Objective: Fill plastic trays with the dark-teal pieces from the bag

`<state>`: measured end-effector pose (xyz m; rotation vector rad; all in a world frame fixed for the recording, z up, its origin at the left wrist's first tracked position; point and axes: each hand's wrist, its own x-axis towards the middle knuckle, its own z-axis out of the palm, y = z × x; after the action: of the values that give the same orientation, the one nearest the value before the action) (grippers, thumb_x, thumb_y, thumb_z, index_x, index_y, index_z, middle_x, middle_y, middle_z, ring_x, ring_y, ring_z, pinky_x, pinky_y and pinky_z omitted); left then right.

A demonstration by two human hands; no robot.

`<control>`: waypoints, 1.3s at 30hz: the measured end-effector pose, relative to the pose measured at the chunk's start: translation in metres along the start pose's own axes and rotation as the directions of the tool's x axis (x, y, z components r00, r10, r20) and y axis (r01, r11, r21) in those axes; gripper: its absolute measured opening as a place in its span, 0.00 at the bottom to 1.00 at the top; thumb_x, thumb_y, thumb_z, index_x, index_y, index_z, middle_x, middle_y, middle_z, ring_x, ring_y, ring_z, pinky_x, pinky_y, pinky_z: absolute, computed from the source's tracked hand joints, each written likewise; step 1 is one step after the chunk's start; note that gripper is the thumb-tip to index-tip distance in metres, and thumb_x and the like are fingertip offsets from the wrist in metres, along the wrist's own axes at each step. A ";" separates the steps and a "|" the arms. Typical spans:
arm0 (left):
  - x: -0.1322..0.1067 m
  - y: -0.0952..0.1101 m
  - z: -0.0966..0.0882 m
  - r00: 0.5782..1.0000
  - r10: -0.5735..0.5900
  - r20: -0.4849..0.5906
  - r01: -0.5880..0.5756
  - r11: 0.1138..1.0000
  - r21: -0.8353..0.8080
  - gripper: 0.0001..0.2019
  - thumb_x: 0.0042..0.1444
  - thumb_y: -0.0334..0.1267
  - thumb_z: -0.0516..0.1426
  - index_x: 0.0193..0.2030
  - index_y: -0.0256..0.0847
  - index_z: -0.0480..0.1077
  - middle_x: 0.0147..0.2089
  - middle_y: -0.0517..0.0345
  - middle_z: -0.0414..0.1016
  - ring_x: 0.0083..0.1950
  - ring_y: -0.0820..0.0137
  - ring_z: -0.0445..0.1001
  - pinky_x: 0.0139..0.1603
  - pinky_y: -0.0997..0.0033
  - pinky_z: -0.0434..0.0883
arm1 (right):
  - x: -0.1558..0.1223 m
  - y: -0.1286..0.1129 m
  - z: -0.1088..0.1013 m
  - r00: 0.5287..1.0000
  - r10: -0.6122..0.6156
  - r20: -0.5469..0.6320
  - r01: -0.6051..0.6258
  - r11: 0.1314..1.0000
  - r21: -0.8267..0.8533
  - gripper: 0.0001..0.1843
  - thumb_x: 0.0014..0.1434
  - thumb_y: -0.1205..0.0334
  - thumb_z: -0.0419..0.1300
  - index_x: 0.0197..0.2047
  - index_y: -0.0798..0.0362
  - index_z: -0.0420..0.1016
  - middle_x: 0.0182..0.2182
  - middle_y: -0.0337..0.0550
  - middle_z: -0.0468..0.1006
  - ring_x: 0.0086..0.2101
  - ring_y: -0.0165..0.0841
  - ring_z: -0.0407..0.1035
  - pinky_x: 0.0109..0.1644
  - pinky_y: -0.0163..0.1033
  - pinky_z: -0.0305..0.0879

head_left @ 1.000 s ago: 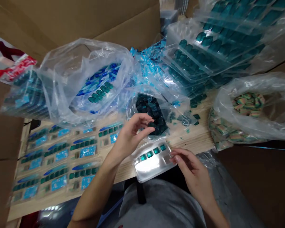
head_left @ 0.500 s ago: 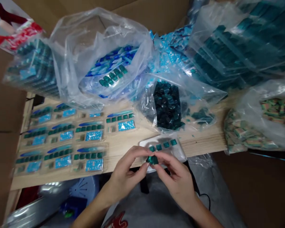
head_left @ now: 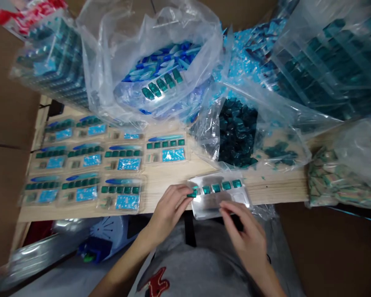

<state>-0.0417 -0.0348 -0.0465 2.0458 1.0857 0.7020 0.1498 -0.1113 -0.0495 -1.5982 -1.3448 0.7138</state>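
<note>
Pinching: left hand grips a teal block at the upper left of the clear plastic tray.
Right hand: loosely open, fingertips over the tray.
Row: four more teal blocks sit in it.

The hands have parted, the left having moved the teal piece to the tray's left end.

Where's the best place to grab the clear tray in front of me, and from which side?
Probably the near rim, from your side, thumb above and fingers beneath: that edge of the clear tray seems to jut past the table. Keep it level, since the green pieces sit in a row towards the far edge.
</note>
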 end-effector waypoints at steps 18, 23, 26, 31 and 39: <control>0.014 0.036 0.029 0.867 -0.057 0.495 0.008 0.995 0.100 0.05 0.64 0.34 0.53 0.41 0.42 0.71 0.38 0.58 0.78 0.38 0.68 0.77 0.39 0.71 0.73 | -0.007 0.044 -0.032 0.976 0.195 -0.100 -0.210 0.961 -0.182 0.13 0.65 0.56 0.54 0.46 0.50 0.76 0.39 0.48 0.79 0.40 0.39 0.74 0.45 0.45 0.71; 0.030 0.034 0.033 0.781 -0.199 0.592 0.082 0.972 0.220 0.05 0.61 0.32 0.56 0.34 0.40 0.72 0.37 0.59 0.78 0.39 0.68 0.77 0.40 0.72 0.70 | -0.011 0.051 -0.034 0.980 0.180 -0.086 -0.192 0.969 -0.155 0.12 0.64 0.57 0.55 0.47 0.50 0.75 0.41 0.48 0.78 0.41 0.40 0.73 0.44 0.44 0.70; 0.034 0.033 0.030 0.753 -0.229 0.617 0.090 0.964 0.249 0.08 0.63 0.31 0.54 0.33 0.40 0.71 0.38 0.58 0.78 0.40 0.68 0.76 0.40 0.72 0.68 | -0.011 0.054 -0.035 0.981 0.178 -0.070 -0.186 0.975 -0.125 0.11 0.64 0.58 0.55 0.47 0.50 0.75 0.42 0.48 0.78 0.42 0.40 0.73 0.46 0.44 0.70; 0.032 0.031 0.032 0.770 -0.181 0.612 0.014 0.963 0.267 0.13 0.64 0.31 0.49 0.30 0.41 0.71 0.33 0.60 0.77 0.34 0.69 0.75 0.34 0.74 0.65 | -0.013 0.050 -0.037 0.979 0.200 -0.049 -0.204 0.974 -0.103 0.12 0.64 0.60 0.55 0.47 0.51 0.76 0.44 0.49 0.79 0.44 0.39 0.74 0.48 0.43 0.71; 0.046 0.040 0.029 0.634 -0.299 0.713 0.148 0.952 0.268 0.07 0.62 0.34 0.53 0.34 0.41 0.70 0.37 0.60 0.76 0.37 0.70 0.73 0.37 0.74 0.64 | -0.017 0.052 -0.038 0.973 0.227 -0.035 -0.229 0.972 -0.058 0.13 0.64 0.59 0.55 0.48 0.52 0.76 0.45 0.50 0.79 0.43 0.38 0.75 0.42 0.41 0.73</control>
<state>0.0216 -0.0207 -0.0263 1.9851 0.8807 -0.4014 0.2014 -0.1385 -0.0815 -1.8257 -1.1838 0.7896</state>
